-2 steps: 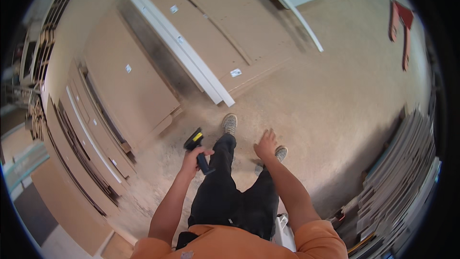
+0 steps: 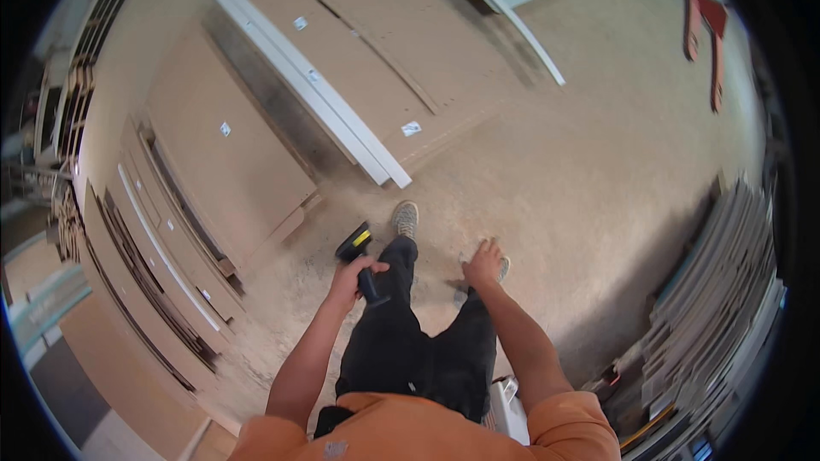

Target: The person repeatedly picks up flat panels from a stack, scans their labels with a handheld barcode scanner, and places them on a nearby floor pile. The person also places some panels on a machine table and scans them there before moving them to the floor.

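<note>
From here I judge this is carrying: the left hand point(image 2: 346, 283) closes around a black handheld device point(image 2: 354, 243), the right hand point(image 2: 483, 263) is open, so moving next needs steady hold.

the right hand point(image 2: 483, 265) is drawn slightly nearer and right, fingers less spread, now covering more of the right shoe point(image 2: 505, 269); the left hand's black handheld device point(image 2: 352, 245) sits slightly farther right; the red pallet jack point(image 2: 712, 15) appears farther left.
</note>
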A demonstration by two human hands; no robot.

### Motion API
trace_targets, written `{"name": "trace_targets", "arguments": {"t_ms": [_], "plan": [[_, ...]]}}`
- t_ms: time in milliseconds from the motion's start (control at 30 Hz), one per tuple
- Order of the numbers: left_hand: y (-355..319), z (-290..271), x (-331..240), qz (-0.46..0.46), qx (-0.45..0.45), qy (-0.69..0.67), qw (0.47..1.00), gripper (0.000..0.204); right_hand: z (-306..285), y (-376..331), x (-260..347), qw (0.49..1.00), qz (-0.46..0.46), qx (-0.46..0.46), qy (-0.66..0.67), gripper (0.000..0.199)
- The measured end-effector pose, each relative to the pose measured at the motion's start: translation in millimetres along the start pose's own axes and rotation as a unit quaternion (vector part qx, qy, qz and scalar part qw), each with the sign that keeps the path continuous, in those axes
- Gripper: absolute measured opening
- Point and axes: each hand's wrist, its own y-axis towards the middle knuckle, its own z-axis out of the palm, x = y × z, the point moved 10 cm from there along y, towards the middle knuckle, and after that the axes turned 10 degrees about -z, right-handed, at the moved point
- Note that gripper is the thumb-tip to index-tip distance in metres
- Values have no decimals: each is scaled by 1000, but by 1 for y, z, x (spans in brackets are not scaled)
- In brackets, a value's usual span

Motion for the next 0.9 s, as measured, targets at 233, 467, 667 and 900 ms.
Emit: {"name": "trace_targets", "arguments": {"t_ms": [233,467,667,900], "plan": [[-73,254,30,34,152,244,957,27,-14,-241,-309,937,278,-137,160,74],[-167,554,202,76,301,485,817,26,137,-428,-446,784,410,-227,408,62],[-279,694,430,13,434,644,630,30,256,-589,-414,630,520,-215,535,61],[-356,758,639,-96,468,780,405,27,311,-638,-442,425,616,-291,596,54]]}}
